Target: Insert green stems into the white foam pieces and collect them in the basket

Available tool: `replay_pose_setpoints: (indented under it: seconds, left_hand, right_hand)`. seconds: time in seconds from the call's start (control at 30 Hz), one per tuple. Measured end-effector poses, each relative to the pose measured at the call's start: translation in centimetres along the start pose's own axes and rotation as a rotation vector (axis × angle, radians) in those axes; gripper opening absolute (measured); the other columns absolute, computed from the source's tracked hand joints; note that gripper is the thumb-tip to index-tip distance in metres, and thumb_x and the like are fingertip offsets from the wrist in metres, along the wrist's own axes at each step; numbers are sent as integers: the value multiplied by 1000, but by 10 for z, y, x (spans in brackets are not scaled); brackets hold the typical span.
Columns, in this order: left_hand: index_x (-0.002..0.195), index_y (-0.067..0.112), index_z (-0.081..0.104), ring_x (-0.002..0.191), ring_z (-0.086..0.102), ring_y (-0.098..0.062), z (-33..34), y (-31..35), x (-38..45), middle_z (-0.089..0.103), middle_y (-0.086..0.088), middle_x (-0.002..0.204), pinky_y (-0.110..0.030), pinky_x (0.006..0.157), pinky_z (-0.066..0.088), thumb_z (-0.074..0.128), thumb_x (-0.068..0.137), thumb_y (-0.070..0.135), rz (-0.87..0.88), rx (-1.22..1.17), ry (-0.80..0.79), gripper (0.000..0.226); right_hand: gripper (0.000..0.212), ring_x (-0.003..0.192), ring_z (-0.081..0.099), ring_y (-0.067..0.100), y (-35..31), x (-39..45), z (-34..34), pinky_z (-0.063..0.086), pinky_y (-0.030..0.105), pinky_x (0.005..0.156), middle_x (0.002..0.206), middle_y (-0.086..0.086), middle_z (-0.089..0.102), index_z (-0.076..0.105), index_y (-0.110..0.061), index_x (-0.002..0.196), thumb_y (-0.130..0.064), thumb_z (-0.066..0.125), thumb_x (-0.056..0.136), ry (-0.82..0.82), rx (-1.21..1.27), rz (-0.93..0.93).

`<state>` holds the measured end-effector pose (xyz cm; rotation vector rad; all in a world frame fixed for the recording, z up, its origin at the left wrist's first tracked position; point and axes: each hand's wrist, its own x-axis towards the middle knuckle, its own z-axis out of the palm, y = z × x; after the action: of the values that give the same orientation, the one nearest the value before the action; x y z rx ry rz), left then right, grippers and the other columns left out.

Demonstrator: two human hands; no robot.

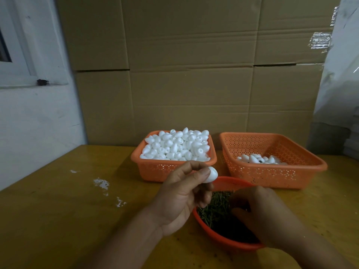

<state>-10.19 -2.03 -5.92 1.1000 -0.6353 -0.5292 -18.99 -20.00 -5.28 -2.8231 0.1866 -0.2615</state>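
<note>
Near the front edge of the yellow wooden desk (58, 210), the left hand (180, 197) pinches a white egg-shaped foam piece (211, 176) above the round orange bowl (223, 243) of green stems (215, 208). Reaching into that bowl, the right hand (266, 212) has curled fingers; whether they grasp a stem cannot be told. Behind stand a full orange basket (167, 169) and a nearly empty orange basket (272, 173).

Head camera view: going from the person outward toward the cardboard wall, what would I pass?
Round orange bowl of green stems → white egg-shaped foam piece pinched in the left hand → square orange plastic basket heaped with white foam pieces → brown cardboard boxes.
</note>
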Motion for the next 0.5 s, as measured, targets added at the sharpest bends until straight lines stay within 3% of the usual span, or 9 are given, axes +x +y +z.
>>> replay_pose_setpoints:
  seconds: [0.1, 0.2, 0.27, 0.37, 0.5]
  left_hand:
    - [92, 17, 72, 62, 54, -13, 0, 0, 0, 58, -3, 77, -22, 56, 41, 68, 88, 34, -33, 9, 2, 17]
    - [94, 14, 71, 60, 51, -12, 0, -1, 0, 55, -3, 76, -21, 55, 40, 66, 90, 39, -52, 4, 21, 25]
    - [97, 12, 70, 58, 50, -12, 0, -2, 1, 54, -3, 75, -21, 54, 40, 66, 92, 39, -65, -7, 43, 28]
    - [99, 10, 68, 57, 49, -11, 0, -3, 1, 52, -3, 73, -20, 52, 38, 65, 91, 38, -79, -22, 64, 29]
    - [97, 11, 69, 55, 47, -10, 0, -3, 0, 51, -1, 71, -19, 51, 37, 65, 90, 39, -81, -12, 64, 29]
  right_hand:
    - [33, 92, 67, 8, 0, -3, 0, 55, 30, 82, 96, -13, 74, 71, -38, 112, -15, 67, 87, 85, 57, -59]
    - [46, 89, 66, 3, 1, -4, -1, 48, 16, 74, 98, -22, 70, 64, -40, 127, -11, 65, 91, 224, 148, -99]
    - [48, 80, 67, -1, 1, -4, -1, 45, 13, 68, 86, -26, 67, 63, -38, 129, -8, 64, 91, 297, 269, -120]
    - [53, 66, 69, 3, 0, -6, -2, 52, 25, 63, 80, -20, 68, 61, -42, 126, -4, 68, 90, 364, 425, -193]
    - [74, 67, 69, 16, -5, -12, -6, 60, 39, 64, 102, -19, 64, 55, -52, 130, -12, 83, 75, 425, 546, -202]
